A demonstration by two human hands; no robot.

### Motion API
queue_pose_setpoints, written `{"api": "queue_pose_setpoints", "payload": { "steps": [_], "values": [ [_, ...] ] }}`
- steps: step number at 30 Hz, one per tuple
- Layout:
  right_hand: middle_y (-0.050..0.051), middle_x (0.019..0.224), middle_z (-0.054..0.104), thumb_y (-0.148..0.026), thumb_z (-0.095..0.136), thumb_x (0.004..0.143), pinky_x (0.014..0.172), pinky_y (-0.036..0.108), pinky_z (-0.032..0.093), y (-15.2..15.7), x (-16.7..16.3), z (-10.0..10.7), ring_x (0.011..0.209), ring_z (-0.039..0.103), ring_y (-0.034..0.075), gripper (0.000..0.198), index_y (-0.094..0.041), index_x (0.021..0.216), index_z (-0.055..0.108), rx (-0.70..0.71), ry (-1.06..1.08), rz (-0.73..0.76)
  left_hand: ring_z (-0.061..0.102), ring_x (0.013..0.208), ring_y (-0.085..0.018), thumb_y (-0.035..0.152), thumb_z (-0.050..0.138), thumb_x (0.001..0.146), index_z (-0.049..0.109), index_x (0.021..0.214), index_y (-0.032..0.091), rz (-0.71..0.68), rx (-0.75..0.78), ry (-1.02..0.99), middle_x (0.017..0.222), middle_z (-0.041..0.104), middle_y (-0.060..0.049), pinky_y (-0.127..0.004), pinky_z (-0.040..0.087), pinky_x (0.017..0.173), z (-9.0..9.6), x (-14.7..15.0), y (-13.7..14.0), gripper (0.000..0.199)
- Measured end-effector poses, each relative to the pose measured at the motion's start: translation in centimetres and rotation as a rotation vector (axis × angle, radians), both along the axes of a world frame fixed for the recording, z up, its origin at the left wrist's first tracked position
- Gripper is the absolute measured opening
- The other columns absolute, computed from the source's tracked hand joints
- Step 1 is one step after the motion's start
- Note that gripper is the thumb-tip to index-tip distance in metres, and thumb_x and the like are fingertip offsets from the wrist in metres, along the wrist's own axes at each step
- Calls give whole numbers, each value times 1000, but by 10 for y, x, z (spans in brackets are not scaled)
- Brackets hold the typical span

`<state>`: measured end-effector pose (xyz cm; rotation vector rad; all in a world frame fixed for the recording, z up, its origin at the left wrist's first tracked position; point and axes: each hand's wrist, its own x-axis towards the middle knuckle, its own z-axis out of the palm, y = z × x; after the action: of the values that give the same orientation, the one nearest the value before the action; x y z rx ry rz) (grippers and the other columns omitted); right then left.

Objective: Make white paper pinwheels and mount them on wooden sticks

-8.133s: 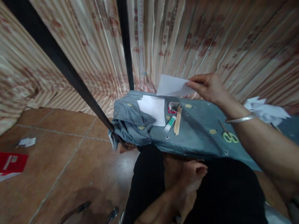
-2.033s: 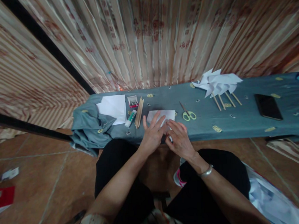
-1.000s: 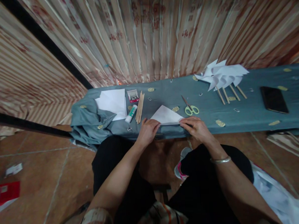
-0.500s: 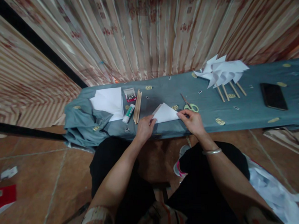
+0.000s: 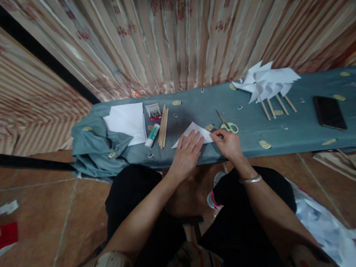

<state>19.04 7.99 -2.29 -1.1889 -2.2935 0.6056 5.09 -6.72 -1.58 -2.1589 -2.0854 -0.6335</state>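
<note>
A sheet of white paper [image 5: 192, 127], folded into a triangle, lies on the cloth-covered bench close to its front edge. My left hand [image 5: 187, 152] rests flat across the paper's middle with its fingers stretched out. The paper's right corner is pinched between the thumb and fingers of my right hand [image 5: 228, 143]. Just beyond that hand lie scissors [image 5: 231, 127] with pale green handles. Left of the paper are several wooden sticks [image 5: 163, 128], a green and white glue stick [image 5: 152, 135] and a small red and white box [image 5: 154, 111] of tiny metal pieces.
White paper sheets [image 5: 127, 120] lie at the left end of the bench [image 5: 191, 105]. Several white paper pinwheels [image 5: 270, 82] on sticks overlap at the back right, with a dark phone [image 5: 329, 112] further right. A striped curtain [image 5: 180, 43] hangs behind.
My left hand has left the paper's left corner and moved right onto its middle, fingers now spread flat. My right hand keeps its pinch on the right corner.
</note>
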Motion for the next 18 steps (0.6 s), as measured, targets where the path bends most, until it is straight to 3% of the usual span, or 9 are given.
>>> {"api": "queue_pose_setpoints", "payload": {
  "steps": [6,18],
  "values": [
    [8,82,75,-38,54,86,69,33,47,-2,-2,1,73,67,24,26,-21,81,73,51,-43,-14,24,147,-31,36,53,92,35,145,10,30,-128,29,154,37,-19,-55,20,118,-10,10,1,61],
    [10,88,74,-35,50,90,74,35,46,-5,-4,-1,81,67,26,28,-19,88,71,149,-109,8,26,147,-32,43,52,92,35,145,11,44,-153,15,154,37,-19,-58,18,118,-10,7,6,64]
  ]
}}
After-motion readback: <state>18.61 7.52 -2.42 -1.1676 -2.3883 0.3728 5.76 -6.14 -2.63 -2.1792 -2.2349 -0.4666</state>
